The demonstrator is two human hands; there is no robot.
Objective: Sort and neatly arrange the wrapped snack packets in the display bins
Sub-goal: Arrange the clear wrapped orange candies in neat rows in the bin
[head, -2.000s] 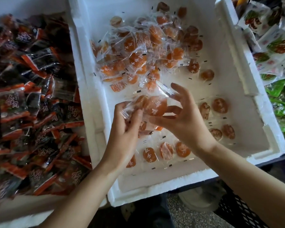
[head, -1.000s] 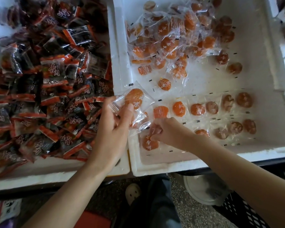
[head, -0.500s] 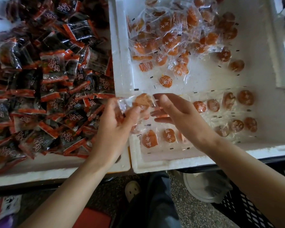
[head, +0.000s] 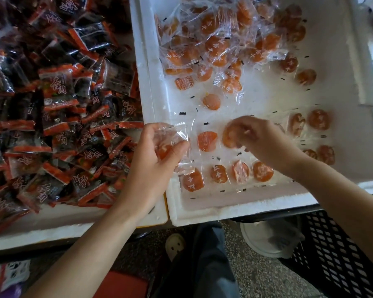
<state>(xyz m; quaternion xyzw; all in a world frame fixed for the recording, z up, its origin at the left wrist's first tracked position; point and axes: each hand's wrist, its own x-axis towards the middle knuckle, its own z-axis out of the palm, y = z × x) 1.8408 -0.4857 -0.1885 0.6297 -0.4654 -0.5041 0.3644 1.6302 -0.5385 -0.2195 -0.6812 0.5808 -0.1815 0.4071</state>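
Two hands point(head: 153, 162) point(head: 262, 141), a packet point(head: 173, 136) point(head: 229, 134) in each

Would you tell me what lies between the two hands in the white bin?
A single orange snack packet lies flat there, shown in the head view.

R foam bin point(head: 235, 209) w/ orange pkts point(head: 219, 174); L foam bin point(head: 52, 230) w/ dark pkts point(head: 58, 87)

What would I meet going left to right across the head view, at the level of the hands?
Pile of dark red-and-black packets → left hand gripping clear packets → flat orange packet → second orange packet pinched by right hand → two browner packets.
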